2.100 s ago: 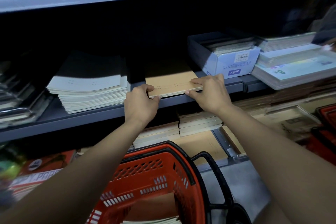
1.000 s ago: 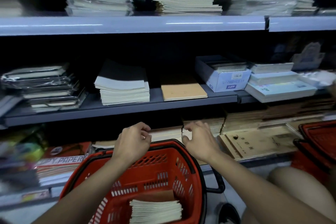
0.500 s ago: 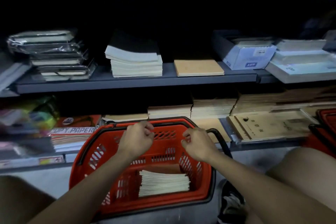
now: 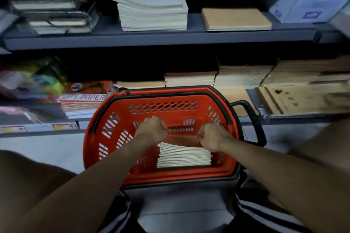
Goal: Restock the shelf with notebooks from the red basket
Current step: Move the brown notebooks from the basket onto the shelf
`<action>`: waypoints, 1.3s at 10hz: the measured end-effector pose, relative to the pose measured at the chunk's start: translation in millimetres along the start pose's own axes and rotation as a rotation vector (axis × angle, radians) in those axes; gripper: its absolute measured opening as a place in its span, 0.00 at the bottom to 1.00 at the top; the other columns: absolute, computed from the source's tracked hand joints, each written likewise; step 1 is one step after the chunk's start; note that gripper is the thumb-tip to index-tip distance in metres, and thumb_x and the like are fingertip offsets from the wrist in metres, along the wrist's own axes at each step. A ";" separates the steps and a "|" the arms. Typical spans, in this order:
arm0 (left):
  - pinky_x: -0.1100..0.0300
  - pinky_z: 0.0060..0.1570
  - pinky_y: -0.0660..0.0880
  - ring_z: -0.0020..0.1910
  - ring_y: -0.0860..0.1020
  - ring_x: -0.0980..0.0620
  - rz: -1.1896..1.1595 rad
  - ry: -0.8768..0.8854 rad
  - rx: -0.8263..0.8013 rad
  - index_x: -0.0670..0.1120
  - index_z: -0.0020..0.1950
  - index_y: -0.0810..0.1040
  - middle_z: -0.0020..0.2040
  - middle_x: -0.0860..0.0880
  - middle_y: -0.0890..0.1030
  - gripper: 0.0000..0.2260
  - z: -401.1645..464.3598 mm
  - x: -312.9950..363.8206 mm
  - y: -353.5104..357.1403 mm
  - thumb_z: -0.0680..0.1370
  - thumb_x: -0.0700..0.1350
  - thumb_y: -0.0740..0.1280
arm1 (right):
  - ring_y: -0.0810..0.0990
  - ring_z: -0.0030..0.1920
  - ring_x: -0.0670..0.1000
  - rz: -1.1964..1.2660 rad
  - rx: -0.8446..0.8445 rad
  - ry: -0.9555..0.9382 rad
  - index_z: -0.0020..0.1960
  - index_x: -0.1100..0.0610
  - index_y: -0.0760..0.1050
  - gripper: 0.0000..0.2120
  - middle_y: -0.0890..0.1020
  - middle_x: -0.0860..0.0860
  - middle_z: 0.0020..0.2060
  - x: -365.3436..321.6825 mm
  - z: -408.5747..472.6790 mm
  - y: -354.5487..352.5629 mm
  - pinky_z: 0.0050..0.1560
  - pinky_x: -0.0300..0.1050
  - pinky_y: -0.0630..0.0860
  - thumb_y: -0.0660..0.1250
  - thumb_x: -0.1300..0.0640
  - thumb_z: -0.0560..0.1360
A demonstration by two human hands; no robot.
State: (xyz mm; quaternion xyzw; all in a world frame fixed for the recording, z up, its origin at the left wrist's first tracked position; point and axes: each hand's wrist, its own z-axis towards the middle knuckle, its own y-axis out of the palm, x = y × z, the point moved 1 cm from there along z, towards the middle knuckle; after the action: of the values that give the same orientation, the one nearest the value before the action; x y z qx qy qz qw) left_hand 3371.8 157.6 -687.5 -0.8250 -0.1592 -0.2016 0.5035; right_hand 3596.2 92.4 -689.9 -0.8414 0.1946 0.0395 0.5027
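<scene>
1. Left grip: fingers curled in, nothing visibly held. It hovers inside the red basket, above the far left corner of the notebook stack.
2. Right grip: fingers likewise curled, with no notebook seen between them. It sits at the far right corner of the same stack; whether the fingertips touch the top cover cannot be told.
3. Judgement on posture: the two grips bracket the stack's far edge from either side, a placement suited to lifting a batch squarely with both hands.
4. Task item location: the notebooks lie flat on the basket floor, directly below and just nearer the body than both grips, page edges facing the person.
5. The basket stands on the floor, between the person's knees and the shelving. Its black handle lies folded outward, beyond the right grip, leaving the opening free.
6. Destination: the grey shelf runs well above and beyond both grips. On it, a thin tan notebook pile lies up and beyond the right grip. Beside it, above the left grip, stands a taller white pile.
7. Judgement on progress: the low tan pile appears to be the one being restocked.
8. Room: the lower shelf, just beyond the basket, carries brown stacks and copy paper. Lighting is dim.
</scene>
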 end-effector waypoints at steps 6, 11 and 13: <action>0.48 0.58 0.82 0.57 0.84 0.41 -0.284 -0.454 -0.140 0.38 0.65 0.76 0.58 0.39 0.84 0.30 30.6 -41.3 35.6 0.68 0.48 0.83 | 0.83 0.62 0.58 -0.040 -0.094 0.172 0.64 0.60 0.81 0.17 0.83 0.59 0.62 -25.4 13.6 30.7 0.58 0.45 0.80 0.65 0.56 0.78; 0.67 0.21 0.63 0.19 0.63 0.58 -0.798 -0.804 -0.383 0.45 0.41 0.79 0.27 0.50 0.75 0.07 23.6 -44.9 23.0 0.76 0.35 0.73 | 0.81 0.63 0.60 0.028 -0.121 0.172 0.65 0.60 0.79 0.19 0.81 0.60 0.64 -25.5 5.4 23.4 0.61 0.49 0.80 0.63 0.56 0.78; 0.63 0.31 0.64 0.27 0.63 0.57 -0.961 -0.757 -0.398 0.47 0.40 0.78 0.32 0.51 0.72 0.11 8.6 -31.1 12.8 0.75 0.32 0.70 | 0.80 0.65 0.60 0.091 -0.150 0.171 0.67 0.60 0.78 0.20 0.81 0.59 0.66 -24.2 2.0 16.3 0.63 0.49 0.78 0.62 0.54 0.78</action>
State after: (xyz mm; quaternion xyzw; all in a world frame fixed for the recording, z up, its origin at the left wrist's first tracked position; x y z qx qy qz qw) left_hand 3352.3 157.7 -716.2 -0.7534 -0.6372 -0.1253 0.1033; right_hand 3568.1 94.2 -698.0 -0.8672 0.2713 0.0049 0.4176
